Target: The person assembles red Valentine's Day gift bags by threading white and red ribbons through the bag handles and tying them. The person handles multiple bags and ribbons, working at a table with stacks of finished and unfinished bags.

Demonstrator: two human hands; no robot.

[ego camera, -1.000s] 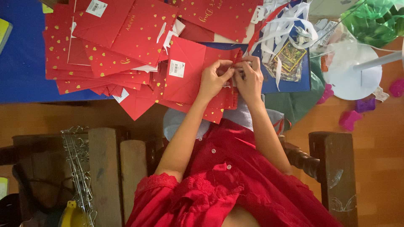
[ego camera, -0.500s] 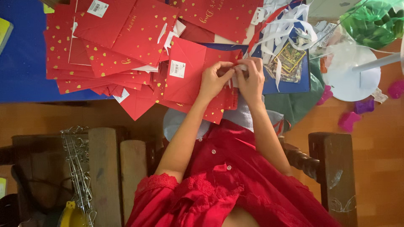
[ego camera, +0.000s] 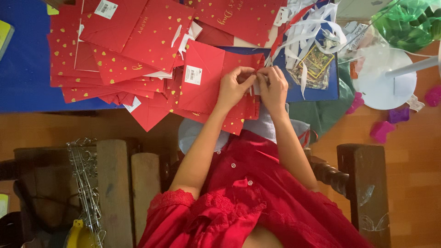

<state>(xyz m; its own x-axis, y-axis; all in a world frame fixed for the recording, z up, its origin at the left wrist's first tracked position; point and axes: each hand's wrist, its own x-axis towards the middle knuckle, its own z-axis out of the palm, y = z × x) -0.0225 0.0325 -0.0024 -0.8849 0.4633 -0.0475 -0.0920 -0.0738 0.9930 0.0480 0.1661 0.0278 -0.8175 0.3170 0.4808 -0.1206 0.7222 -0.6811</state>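
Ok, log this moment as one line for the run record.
left hand: pinching edge of red paper bag | right hand: pinching same edge | white ribbons: beside hands | bag pile: on blue table

head camera, looking straight down, close

An orange-brown wooden floor (ego camera: pixel 413 183) runs under a blue-topped desk (ego camera: pixel 23 69). Dark wooden chair arms (ego camera: pixel 363 183) flank the seat, and a white round stand base (ego camera: pixel 383 80) sits nearby.
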